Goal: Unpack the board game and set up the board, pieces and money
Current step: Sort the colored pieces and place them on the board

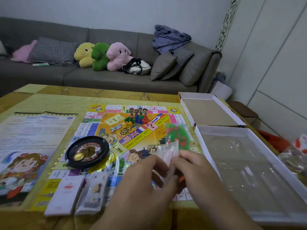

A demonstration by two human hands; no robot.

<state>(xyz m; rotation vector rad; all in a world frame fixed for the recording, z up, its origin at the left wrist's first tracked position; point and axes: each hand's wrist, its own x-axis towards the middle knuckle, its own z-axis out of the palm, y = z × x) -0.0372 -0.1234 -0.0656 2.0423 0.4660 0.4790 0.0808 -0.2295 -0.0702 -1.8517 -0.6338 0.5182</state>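
Note:
The game board lies unfolded on the table. Coloured pawns stand near its centre. A black roulette wheel with a white die and a gold coin rests on its left part. Two wrapped stacks, cards and money, lie at its near edge. My left hand and my right hand both pinch a clear plastic bag above the board's right side. Just behind it lies a bag of green and red pieces.
A printed rule sheet lies left of the board. The open box lid and the box base with a clear plastic insert sit to the right. A grey sofa with plush toys and cushions stands behind the table.

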